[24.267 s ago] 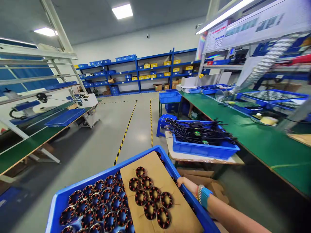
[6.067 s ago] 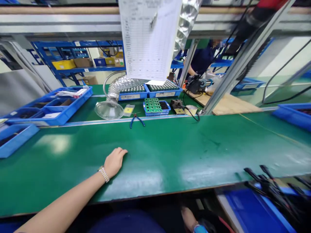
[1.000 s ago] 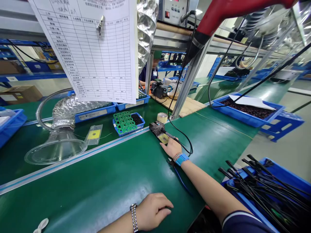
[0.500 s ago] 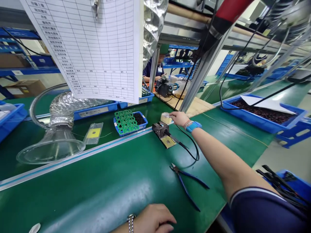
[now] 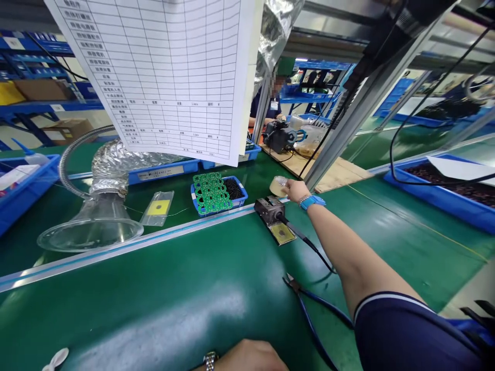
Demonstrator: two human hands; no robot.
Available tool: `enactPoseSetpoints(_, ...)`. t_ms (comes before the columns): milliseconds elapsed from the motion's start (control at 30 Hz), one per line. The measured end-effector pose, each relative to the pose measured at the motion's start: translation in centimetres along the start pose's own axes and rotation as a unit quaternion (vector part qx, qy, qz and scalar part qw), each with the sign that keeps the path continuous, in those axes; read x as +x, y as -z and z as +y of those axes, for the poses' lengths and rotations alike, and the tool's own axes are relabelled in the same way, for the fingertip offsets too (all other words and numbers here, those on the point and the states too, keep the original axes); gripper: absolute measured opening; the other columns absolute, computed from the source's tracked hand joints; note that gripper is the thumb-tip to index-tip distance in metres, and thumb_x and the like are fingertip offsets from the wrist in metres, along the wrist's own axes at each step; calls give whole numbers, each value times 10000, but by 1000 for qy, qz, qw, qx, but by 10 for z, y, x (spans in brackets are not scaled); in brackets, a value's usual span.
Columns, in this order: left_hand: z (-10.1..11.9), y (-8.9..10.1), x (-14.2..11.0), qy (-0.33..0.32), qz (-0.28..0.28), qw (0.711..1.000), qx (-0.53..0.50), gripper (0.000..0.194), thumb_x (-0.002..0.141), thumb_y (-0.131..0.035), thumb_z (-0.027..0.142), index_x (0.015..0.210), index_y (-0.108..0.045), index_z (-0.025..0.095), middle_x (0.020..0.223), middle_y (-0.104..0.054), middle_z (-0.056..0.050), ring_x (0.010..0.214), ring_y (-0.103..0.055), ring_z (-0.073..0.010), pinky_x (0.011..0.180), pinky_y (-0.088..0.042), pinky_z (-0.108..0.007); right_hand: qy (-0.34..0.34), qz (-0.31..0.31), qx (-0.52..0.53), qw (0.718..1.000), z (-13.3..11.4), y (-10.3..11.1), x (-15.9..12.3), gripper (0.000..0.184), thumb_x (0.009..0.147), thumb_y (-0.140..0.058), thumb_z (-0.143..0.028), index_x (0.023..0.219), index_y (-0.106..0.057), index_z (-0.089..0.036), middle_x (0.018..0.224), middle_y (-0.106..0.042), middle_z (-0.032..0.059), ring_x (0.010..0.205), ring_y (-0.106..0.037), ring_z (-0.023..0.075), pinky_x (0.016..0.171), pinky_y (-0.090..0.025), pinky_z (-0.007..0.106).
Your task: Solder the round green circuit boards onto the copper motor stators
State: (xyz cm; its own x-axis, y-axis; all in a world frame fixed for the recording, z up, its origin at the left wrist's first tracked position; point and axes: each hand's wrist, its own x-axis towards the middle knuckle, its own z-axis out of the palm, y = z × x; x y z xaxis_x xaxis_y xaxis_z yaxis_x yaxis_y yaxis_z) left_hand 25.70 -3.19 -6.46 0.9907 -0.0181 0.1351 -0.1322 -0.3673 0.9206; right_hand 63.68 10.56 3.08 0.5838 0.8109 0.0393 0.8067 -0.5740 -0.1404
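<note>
My right hand [image 5: 296, 189] reaches far across the green bench and closes its fingers on a roll of tape [image 5: 278, 186] beside the metal post [image 5: 359, 105]. Just left of that hand stands a soldering iron holder [image 5: 274, 216] with a yellow sponge, its black cable running under my forearm. Blue-handled pliers [image 5: 309, 306] lie on the mat below my right arm. My left hand [image 5: 251, 358] rests at the bottom edge of the view, only its back showing, fingers hidden.
A small blue tray [image 5: 216, 193] holds green circuit boards. A silver fume duct with a clear funnel [image 5: 91, 229] lies at left. A printed sheet [image 5: 162, 72] hangs overhead. Blue bins [image 5: 441, 188] sit at right. Another person works behind the bench.
My right hand went from the soldering holder up to the tape roll and now grips it. The view has dropped, so my left hand has slid nearly out of frame.
</note>
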Motion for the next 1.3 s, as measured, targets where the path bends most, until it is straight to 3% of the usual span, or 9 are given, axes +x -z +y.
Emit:
enactPoseSetpoints(233, -3, -3, -2, -39, 26, 998, 43, 499, 870, -307, 498, 971, -636, 137, 841, -671, -119, 797, -615, -151, 731, -475, -203, 122, 58, 37, 990, -46, 55, -82, 162, 804, -555, -297, 855, -578, -145, 745, -648, 58, 732, -605, 167, 652, -403, 226)
enactPoseSetpoints(300, 2, -2, -3, -38, 27, 998, 52, 390, 867, -371, 410, 985, -629, 142, 856, -671, -105, 809, -611, -150, 740, -474, -208, 156, 35, 55, 986, -64, 46, -116, 130, 803, -548, -281, 818, -582, -157, 735, -650, 52, 700, -603, 161, 628, -401, 223)
enactPoseSetpoints(433, 15, 1, -6, -13, 28, 996, 83, 263, 827, -460, 262, 1005, -620, 152, 875, -668, -84, 829, -599, -148, 758, -465, -209, 162, -8, 85, 983, -86, -3, -163, 84, 775, -575, -237, 810, -590, -161, 740, -656, 77, 706, -609, 193, 651, -420, 256)
enactPoseSetpoints(567, 23, 2, -8, 0, 27, 994, 109, 241, 821, -479, 240, 1005, -618, 171, 891, -665, -67, 836, -595, -147, 769, -462, -216, 98, -13, 135, 986, -87, -32, -170, 93, 775, -558, -167, 856, -584, -127, 787, -649, 130, 794, -612, 250, 740, -431, 345)
enactPoseSetpoints(700, 24, 3, -9, -7, 28, 993, 115, 236, 822, -486, 226, 1007, -619, 161, 905, -664, -70, 852, -596, -145, 784, -456, -214, 39, -3, 256, 966, -98, -23, -162, 251, 750, -595, -127, 996, -549, -131, 929, -624, 143, 964, -570, 266, 848, -406, 393)
enactPoseSetpoints(833, 20, 1, -10, -14, 29, 992, 120, 234, 820, -494, 215, 1010, -619, 159, 915, -664, -64, 872, -594, -140, 795, -452, -207, -14, -44, 438, 898, -146, -24, -145, 272, 802, -582, -253, 1040, -510, -142, 904, -616, 95, 808, -624, 195, 712, -499, 320)
enactPoseSetpoints(1000, 15, -2, -12, -28, 20, 990, 140, 224, 810, -518, 212, 997, -619, 141, 894, -658, -66, 854, -595, -144, 771, -457, -200, -129, -80, 627, 764, -202, -50, -120, 229, 910, -420, -286, 1034, -482, -103, 814, -584, 38, 627, -604, 106, 543, -519, 241)
enactPoseSetpoints(1133, 14, -1, -11, -17, 11, 989, 149, 137, 776, -560, 182, 892, -628, 155, 833, -650, -36, 782, -593, -135, 701, -458, -187, -183, -70, 711, 676, -216, -63, -107, 247, 905, -439, -309, 1051, -497, -118, 821, -575, 18, 639, -581, 93, 551, -514, 234)
enactPoseSetpoints(1300, 14, 1, -10, -25, 14, 990, 137, 88, 760, -533, 138, 791, -613, 160, 784, -627, -19, 742, -567, -121, 669, -439, -179, -199, -6, 769, 607, -225, -64, -100, 175, 888, -475, -260, 969, -525, -114, 771, -558, -6, 580, -538, 69, 522, -484, 208)
